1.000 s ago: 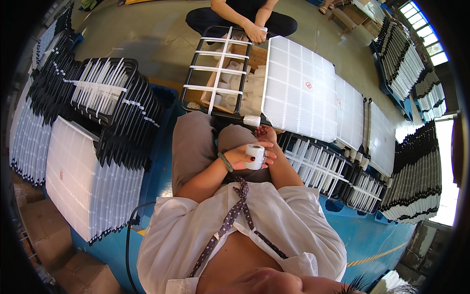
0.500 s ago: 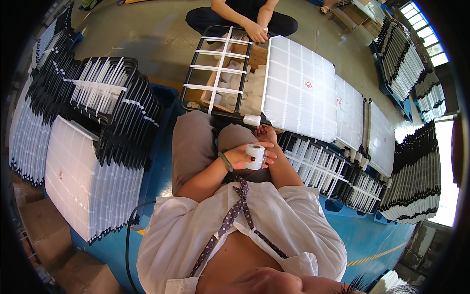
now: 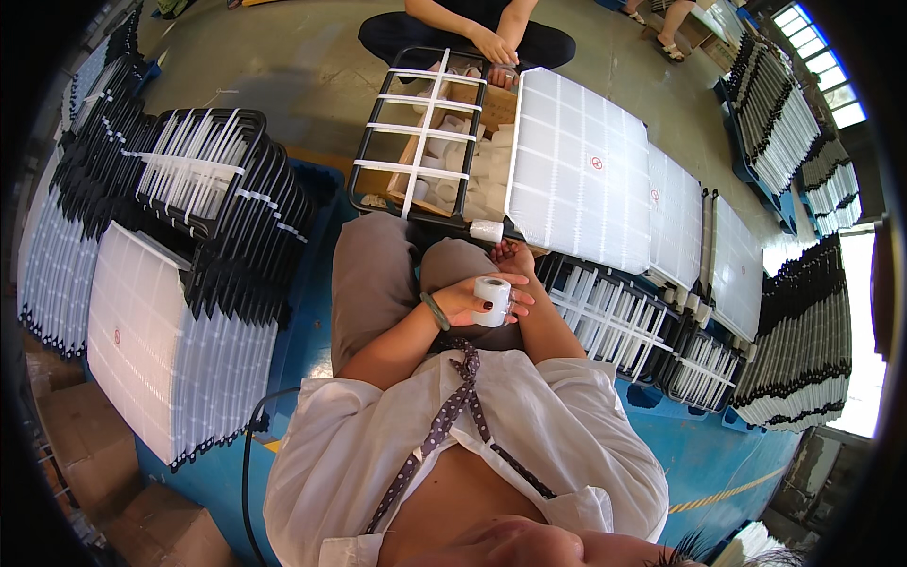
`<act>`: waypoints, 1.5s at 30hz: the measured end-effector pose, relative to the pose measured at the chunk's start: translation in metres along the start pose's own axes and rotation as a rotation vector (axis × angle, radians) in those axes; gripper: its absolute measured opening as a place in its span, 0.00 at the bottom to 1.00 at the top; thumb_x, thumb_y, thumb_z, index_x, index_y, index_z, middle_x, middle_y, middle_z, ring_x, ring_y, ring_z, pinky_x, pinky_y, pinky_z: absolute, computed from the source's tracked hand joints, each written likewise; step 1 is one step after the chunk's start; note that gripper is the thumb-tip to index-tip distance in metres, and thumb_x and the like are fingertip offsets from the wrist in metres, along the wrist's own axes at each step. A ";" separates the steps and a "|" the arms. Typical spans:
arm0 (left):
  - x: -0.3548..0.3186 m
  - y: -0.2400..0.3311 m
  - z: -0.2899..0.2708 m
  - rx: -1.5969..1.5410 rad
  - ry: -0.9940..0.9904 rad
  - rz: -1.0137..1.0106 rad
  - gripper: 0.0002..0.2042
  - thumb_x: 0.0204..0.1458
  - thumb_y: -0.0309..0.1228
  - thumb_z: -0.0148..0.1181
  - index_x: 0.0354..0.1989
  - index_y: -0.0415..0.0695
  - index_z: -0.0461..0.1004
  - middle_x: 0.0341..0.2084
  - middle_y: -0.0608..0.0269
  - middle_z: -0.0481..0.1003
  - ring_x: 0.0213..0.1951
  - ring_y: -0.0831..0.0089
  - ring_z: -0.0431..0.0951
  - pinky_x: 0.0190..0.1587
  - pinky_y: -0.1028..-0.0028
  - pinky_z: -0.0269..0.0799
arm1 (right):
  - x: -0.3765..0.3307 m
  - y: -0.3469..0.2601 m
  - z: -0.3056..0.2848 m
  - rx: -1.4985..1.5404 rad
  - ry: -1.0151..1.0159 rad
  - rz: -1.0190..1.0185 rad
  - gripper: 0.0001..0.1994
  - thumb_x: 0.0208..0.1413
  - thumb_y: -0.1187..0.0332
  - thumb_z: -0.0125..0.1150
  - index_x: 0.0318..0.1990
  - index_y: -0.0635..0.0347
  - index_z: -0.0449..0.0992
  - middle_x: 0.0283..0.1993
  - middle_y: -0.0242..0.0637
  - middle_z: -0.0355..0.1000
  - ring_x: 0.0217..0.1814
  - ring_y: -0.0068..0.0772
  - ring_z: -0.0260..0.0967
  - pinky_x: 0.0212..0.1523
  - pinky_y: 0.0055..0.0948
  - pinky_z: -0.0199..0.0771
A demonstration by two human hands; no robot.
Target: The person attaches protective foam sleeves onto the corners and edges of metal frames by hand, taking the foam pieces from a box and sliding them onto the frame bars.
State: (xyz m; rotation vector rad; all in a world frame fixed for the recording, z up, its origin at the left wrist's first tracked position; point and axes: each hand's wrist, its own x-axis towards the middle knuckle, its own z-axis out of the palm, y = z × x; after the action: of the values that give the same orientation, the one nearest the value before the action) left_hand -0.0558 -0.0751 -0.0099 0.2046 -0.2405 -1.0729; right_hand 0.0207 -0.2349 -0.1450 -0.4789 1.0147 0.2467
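Note:
My left hand point(image 3: 463, 302) grips a small roll of white, see-through film point(image 3: 491, 300), its fingers and thumb around the sides, over my lap. My right hand point(image 3: 513, 256) rests near my knee, fingers curled up just below a white wrapped piece point(image 3: 487, 231) at the lower corner of a black frame. Whatever those fingers hold, if anything, is hidden. This black frame with white crossbars point(image 3: 416, 132) leans over a box of short white rolls point(image 3: 482, 175). Right beside it lies a white ribbed panel point(image 3: 581, 170).
Across from me sits a person with hands point(image 3: 498, 52) at the far edge of the box. Stacked panels and frames point(image 3: 198, 274) rise on my left, with more panels point(image 3: 675, 213) on my right. Cardboard boxes point(image 3: 90, 444) stand at lower left. Another person's legs point(image 3: 673, 33) show far right.
The person opposite has shifted their hands, one now lower by the box edge. At the far right, another person's legs have come further into view. My own hands stay put.

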 end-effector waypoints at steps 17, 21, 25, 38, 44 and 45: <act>0.000 0.001 0.003 0.042 0.028 -0.023 0.40 0.32 0.30 0.67 0.57 0.38 0.53 0.51 0.47 0.61 0.52 0.58 0.64 0.54 0.64 0.60 | 0.004 0.001 -0.002 0.046 0.007 0.016 0.08 0.53 0.62 0.45 0.27 0.53 0.57 0.29 0.35 0.65 0.34 0.34 0.63 0.43 0.40 0.63; 0.001 0.000 -0.001 0.024 0.007 -0.056 0.39 0.31 0.29 0.67 0.56 0.38 0.55 0.54 0.48 0.59 0.58 0.57 0.55 0.59 0.62 0.51 | 0.013 -0.002 -0.009 0.029 -0.029 0.020 0.09 0.53 0.61 0.44 0.28 0.53 0.57 0.30 0.36 0.65 0.36 0.36 0.62 0.46 0.44 0.61; -0.003 0.000 0.001 -0.014 0.004 -0.025 0.34 0.32 0.28 0.67 0.53 0.39 0.59 0.54 0.47 0.58 0.59 0.56 0.54 0.59 0.60 0.51 | 0.007 0.002 -0.005 -0.018 0.004 -0.004 0.10 0.54 0.60 0.45 0.28 0.53 0.57 0.29 0.36 0.65 0.36 0.36 0.62 0.47 0.44 0.61; -0.002 -0.002 -0.001 0.069 0.006 0.007 0.25 0.32 0.27 0.67 0.43 0.44 0.65 0.46 0.53 0.64 0.53 0.61 0.62 0.55 0.62 0.58 | -0.003 0.002 0.004 0.022 0.054 -0.025 0.12 0.55 0.61 0.42 0.23 0.54 0.58 0.28 0.37 0.66 0.33 0.36 0.63 0.44 0.41 0.64; -0.001 0.002 0.003 0.099 0.006 0.006 0.28 0.32 0.32 0.68 0.44 0.42 0.63 0.36 0.59 0.68 0.39 0.68 0.70 0.43 0.68 0.68 | 0.002 0.001 -0.001 0.024 0.038 -0.023 0.11 0.55 0.62 0.41 0.24 0.54 0.58 0.28 0.37 0.66 0.33 0.36 0.63 0.44 0.42 0.64; -0.002 0.003 0.007 0.103 0.012 0.001 0.28 0.32 0.32 0.68 0.44 0.42 0.62 0.35 0.59 0.68 0.38 0.68 0.70 0.42 0.69 0.68 | 0.001 0.002 -0.001 0.022 0.036 -0.020 0.10 0.55 0.62 0.41 0.24 0.54 0.58 0.28 0.37 0.67 0.33 0.35 0.63 0.44 0.42 0.64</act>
State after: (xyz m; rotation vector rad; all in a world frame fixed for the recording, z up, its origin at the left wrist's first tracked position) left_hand -0.0567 -0.0721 -0.0028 0.3029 -0.2850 -1.0589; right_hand 0.0197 -0.2341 -0.1469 -0.4745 1.0459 0.2095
